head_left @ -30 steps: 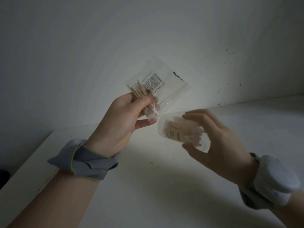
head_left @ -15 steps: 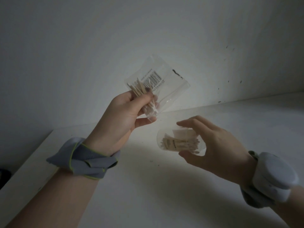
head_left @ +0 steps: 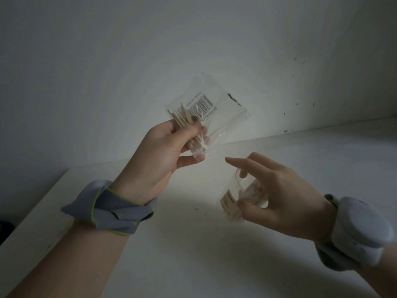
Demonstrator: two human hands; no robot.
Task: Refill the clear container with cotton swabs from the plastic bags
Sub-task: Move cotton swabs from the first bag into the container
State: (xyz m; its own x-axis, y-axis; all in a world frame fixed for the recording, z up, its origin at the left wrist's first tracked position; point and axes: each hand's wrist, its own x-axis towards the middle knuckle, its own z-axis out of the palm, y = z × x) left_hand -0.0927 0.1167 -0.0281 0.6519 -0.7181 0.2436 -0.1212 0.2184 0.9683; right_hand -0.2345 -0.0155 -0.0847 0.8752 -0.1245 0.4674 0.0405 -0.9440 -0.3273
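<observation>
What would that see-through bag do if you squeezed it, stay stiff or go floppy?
Probably floppy: the plastic bag is thin film, creased where the left hand pinches it. It likely feels very light, since only a few cotton swabs sit inside. Its shiny skin may be a bit slippery.

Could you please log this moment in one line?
left hand: grips plastic bag | right hand: holds clear container | cotton swabs: in bag
</observation>
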